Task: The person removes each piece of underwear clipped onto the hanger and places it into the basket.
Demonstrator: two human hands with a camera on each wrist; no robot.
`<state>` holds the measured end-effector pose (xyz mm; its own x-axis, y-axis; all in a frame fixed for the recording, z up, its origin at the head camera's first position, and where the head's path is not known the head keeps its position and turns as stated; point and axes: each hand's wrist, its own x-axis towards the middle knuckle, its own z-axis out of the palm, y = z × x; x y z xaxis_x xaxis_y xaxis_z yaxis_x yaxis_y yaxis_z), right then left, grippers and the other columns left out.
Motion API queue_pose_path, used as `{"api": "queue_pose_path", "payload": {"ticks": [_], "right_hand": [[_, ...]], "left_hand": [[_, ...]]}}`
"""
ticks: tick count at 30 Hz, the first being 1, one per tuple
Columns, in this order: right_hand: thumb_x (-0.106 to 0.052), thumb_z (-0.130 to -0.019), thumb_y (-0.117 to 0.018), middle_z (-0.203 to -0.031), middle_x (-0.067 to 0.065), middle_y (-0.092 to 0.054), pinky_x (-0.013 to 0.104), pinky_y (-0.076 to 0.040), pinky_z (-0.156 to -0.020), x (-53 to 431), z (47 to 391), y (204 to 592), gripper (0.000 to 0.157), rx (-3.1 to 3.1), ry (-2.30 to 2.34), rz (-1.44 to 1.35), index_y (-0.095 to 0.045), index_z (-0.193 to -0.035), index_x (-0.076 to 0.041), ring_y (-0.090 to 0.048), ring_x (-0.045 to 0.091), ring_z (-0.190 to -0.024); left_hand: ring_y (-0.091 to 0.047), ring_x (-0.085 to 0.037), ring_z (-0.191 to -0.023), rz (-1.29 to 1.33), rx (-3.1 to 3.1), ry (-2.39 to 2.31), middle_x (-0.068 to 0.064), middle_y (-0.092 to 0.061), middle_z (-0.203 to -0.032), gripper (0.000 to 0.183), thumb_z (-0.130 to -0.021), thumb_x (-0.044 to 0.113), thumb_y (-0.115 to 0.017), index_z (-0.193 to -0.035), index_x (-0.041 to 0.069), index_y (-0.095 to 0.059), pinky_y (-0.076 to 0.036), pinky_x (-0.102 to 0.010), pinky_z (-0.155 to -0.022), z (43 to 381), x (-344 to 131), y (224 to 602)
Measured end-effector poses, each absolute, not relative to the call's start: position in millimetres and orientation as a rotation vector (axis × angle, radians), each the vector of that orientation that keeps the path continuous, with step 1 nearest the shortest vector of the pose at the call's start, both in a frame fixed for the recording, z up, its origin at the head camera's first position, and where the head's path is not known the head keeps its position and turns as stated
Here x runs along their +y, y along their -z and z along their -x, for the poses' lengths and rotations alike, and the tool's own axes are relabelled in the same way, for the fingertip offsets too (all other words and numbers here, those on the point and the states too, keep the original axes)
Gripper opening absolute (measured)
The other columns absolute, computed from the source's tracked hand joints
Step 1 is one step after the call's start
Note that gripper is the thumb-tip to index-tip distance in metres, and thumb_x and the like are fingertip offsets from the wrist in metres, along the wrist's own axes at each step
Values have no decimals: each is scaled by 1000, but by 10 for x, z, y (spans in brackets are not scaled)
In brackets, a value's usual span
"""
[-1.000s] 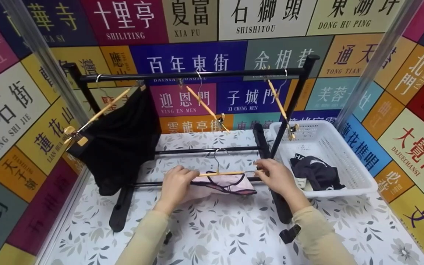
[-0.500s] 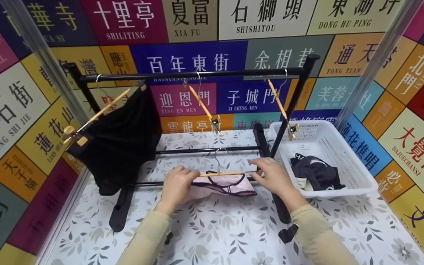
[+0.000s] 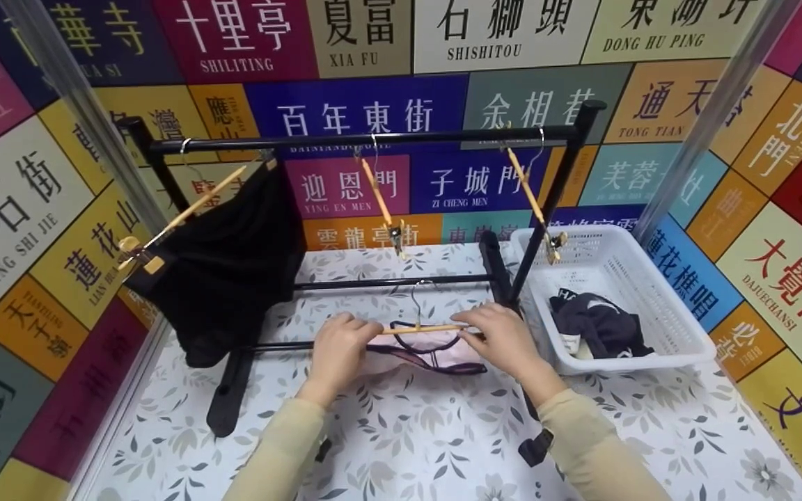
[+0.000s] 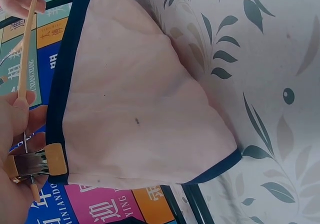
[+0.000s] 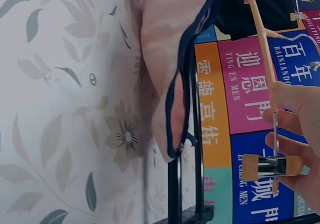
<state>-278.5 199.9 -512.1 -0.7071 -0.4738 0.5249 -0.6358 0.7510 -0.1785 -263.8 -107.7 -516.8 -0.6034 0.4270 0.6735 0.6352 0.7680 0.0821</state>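
A wooden clip hanger (image 3: 436, 328) is held level between both hands, its metal hook upward. My left hand (image 3: 342, 351) grips its left end. In the left wrist view, the clip (image 4: 55, 160) there bites the dark edge of the pale pink briefs (image 4: 135, 83), which hang below the bar. My right hand (image 3: 502, 341) pinches the bar's right part between thumb and fingers. Beside those fingers, in the right wrist view, the other clip (image 5: 272, 167) has no cloth in it. The briefs' free side (image 5: 172, 119) droops away from that clip.
A black rack (image 3: 436, 137) stands behind the hands. Black shorts (image 3: 234, 264) hang at its left; two bare hangers, the middle one (image 3: 378, 191) and the right one (image 3: 528, 184), hang from its bar. At right, a white basket (image 3: 686, 351) contains dark clothing (image 3: 599, 327).
My right hand has shifted left along the hanger, toward its middle. The held hanger and my left hand have moved slightly right. The middle hanger on the rack has swung round.
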Motion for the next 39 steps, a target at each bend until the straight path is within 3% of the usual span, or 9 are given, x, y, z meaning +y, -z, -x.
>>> {"api": "queue_pose_path", "payload": {"ticks": [9, 16, 21, 27, 33, 39], "right_hand": [[-21, -87, -75, -93, -5, -74, 48, -44, -93, 1952, 2789, 5235, 15, -2372, -488, -819, -76, -102, -21, -64, 21, -84], [-20, -85, -75, -92, -5, -74, 50, -44, -90, 1946, 2784, 5302, 12, -2335, -516, -800, -76, -98, -21, -65, 23, -84], [-20, -85, -75, -91, -4, -74, 49, -44, -84, 1955, 2770, 5324, 12, -2323, -555, -781, -77, -97, -21, -65, 23, -82], [-18, -83, -77, -90, -5, -74, 49, -43, -83, 1984, 2749, 5358, 13, -2303, -583, -759, -77, -95, -23, -65, 21, -82], [-18, -81, -78, -90, -5, -73, 49, -41, -83, 2043, 2738, 5390, 16, -2312, -615, -738, -77, -96, -22, -64, 22, -81], [-16, -81, -78, -90, -5, -73, 49, -41, -82, 2102, 2726, 5426, 17, -2329, -639, -729, -77, -97, -22, -63, 22, -79]], "left_hand": [[-56, -22, -72, 797, -2247, 440, 0, -71, -83, 43, -65, -15, -64, -95, 14, -74, -46, -36, -63, 2645, -1061, 5217], [-55, -23, -72, 804, -2235, 444, -1, -68, -78, 41, -62, -14, -70, -93, 14, -73, -46, -38, -61, 2635, -1044, 5247], [-57, -25, -73, 793, -2251, 425, -1, -67, -77, 30, -69, -7, -70, -91, 13, -72, -47, -39, -62, 2627, -1043, 5247], [-60, -24, -81, 768, -2303, 428, -2, -69, -86, 17, -80, 7, -76, -95, 12, -73, -50, -40, -70, 2604, -1068, 5190], [-62, -26, -92, 721, -2410, 412, -5, -71, -100, 29, -79, 12, -80, -107, 10, -72, -49, -43, -76, 2575, -1129, 5064], [-61, -28, -91, 726, -2445, 325, -6, -72, -99, 29, -78, 13, -82, -106, 9, -72, -47, -44, -74, 2551, -1176, 4997]]}}
